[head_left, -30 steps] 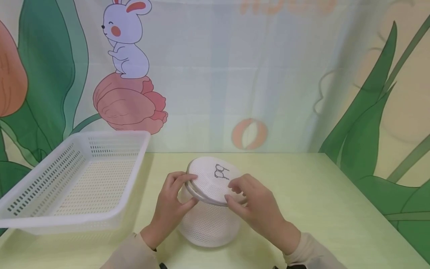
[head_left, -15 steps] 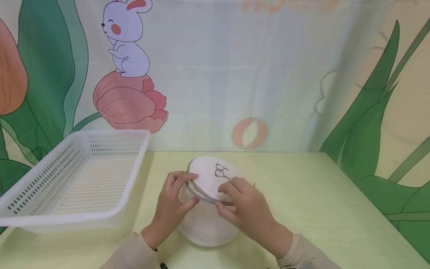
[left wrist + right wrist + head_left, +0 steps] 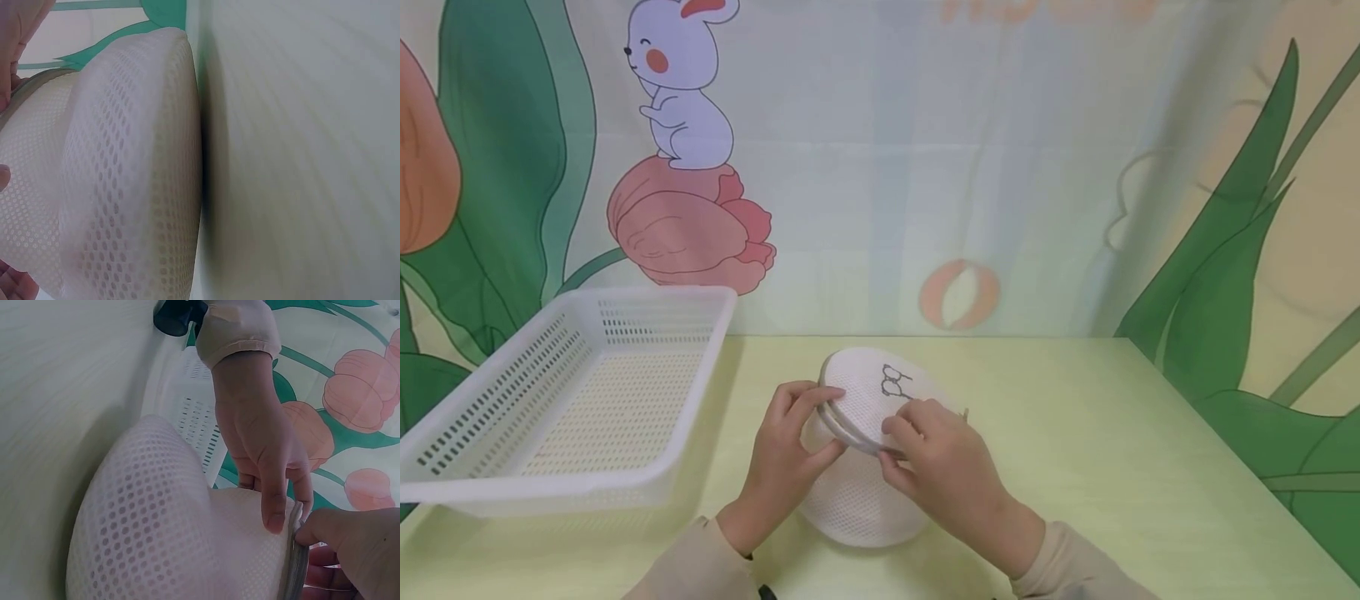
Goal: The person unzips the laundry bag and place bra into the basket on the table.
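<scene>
- Currently, left hand (image 3: 786,437) pinches the grey-edged rim (image 3: 848,432) of the white mesh laundry bag (image 3: 865,504); right hand (image 3: 951,458) pinches its near edge.
- Bag's on the worktop (image 3: 1112,467), lid (image 3: 857,379) tilted.
- Risk, I'd guess: soft mesh bunching into that edging, or the rim slipping if either grip loosens.
- Bag contents: can't tell from here.
- White plastic basket (image 3: 587,484) at left: slotted walls, grid floor showing.

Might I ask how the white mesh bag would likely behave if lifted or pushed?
The white mesh bag is probably light, given its perforated fabric. Its side dips inward, so it may fold when pushed; the flat, round top may hold shape better.
</scene>
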